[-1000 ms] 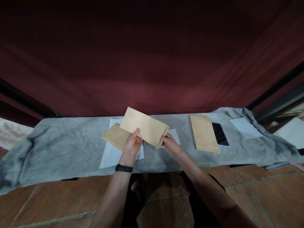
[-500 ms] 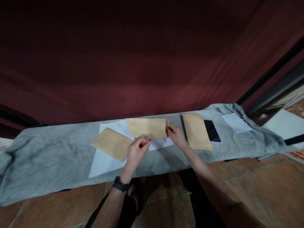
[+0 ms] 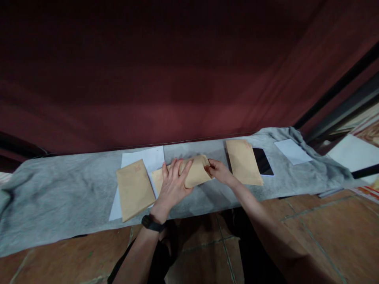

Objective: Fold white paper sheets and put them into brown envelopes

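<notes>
A brown envelope (image 3: 197, 172) lies on the grey cloth (image 3: 71, 197) in front of me. My left hand (image 3: 174, 185) rests flat on its left half, fingers spread. At the envelope's right end my right hand (image 3: 217, 172) pinches the edge with closed fingers. A second brown envelope (image 3: 134, 188) sits to the left on a white sheet (image 3: 148, 157). A third brown envelope (image 3: 243, 161) lies to the right, partly over a black phone (image 3: 263, 161).
A white paper (image 3: 292, 151) lies at the cloth's far right. A dark red curtain hangs behind the bench. Terracotta floor tiles (image 3: 325, 225) run in front. More white sheets show at the right edge.
The envelope I held up in the air has come down onto the cloth. My left hand went from gripping it to pressing flat on it. The left envelope now lies turned more upright.
</notes>
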{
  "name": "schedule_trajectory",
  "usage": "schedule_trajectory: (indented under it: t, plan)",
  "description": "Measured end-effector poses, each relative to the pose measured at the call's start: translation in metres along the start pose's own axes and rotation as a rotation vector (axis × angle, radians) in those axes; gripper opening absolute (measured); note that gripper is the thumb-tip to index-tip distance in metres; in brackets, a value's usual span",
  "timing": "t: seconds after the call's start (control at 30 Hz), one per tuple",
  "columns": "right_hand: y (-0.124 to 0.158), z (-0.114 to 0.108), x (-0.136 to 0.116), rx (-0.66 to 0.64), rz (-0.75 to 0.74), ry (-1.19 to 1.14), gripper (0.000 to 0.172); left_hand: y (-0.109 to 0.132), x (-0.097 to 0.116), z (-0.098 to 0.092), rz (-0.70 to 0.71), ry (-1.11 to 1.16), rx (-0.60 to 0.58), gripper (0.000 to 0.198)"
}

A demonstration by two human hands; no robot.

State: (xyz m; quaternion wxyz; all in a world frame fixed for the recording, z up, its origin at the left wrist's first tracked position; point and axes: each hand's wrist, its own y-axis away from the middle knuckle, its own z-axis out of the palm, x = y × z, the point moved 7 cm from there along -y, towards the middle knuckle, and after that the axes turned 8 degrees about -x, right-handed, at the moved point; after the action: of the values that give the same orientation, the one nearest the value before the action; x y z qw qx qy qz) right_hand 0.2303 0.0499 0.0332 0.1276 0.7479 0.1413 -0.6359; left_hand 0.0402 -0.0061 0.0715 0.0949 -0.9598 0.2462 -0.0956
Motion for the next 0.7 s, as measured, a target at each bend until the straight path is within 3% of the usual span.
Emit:
schedule_trajectory:
  t: [0.13,0.27,0.4,0.47,0.57,0.7]
  plan:
    - [-0.005,-0.003,0.023,0.037,0.111,-0.068,0.013,-0.005,-0.001,0.004,-0.026,0.012,0.003,0.097]
    - [-0.007,-0.012,0.030,0.092,0.101,-0.024,0.017,-0.012,-0.007,0.003,-0.018,0.027,-0.017,0.095]
    - [0.001,-0.036,0.031,0.275,0.156,0.324,0.023,-0.015,-0.028,-0.018,-0.058,-0.009,0.083,0.095]
    - [0.006,-0.037,0.034,0.279,0.222,0.592,0.024,-0.013,-0.046,-0.023,-0.128,-0.024,0.100,0.101]
    - [0.008,-0.021,0.042,0.212,0.309,0.839,0.037,-0.006,-0.073,-0.010,-0.191,-0.017,-0.029,0.106]
    - [0.004,-0.003,0.044,0.212,0.402,0.956,0.057,0.009,-0.099,0.012,-0.251,-0.004,-0.201,0.112]
